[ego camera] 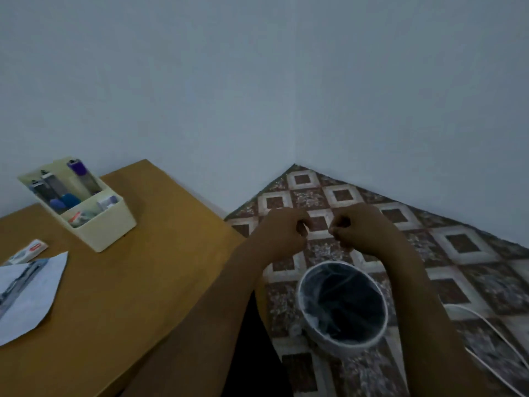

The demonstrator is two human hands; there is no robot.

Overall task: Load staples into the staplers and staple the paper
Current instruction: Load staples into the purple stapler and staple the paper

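White paper: far left of the bin, flat on the table, cut off by the frame edge; a grey thing lies on it, too blurred to name.
Small box: white with a red mark, far left of the bin, touching the paper's far corner.
Organizer: cream plastic with compartments, left of and beyond the bin, on the table; purple lighter upright in the back compartment, other contents blurred.
Table: brown wood, its edge just left of the bin.
Left hand: in the air above and beyond the bin, fingers curled, thumb to fingertips; can't tell if it's pinching anything.
Bin: round, white rim, dark liner, on the floor.
Right hand: same height, near the left hand without touching it, same curled pinch; contents not visible, can't tell.
Floor: brown-and-white diamond pattern under the bin.
Cable: white, on the floor right of the bin.
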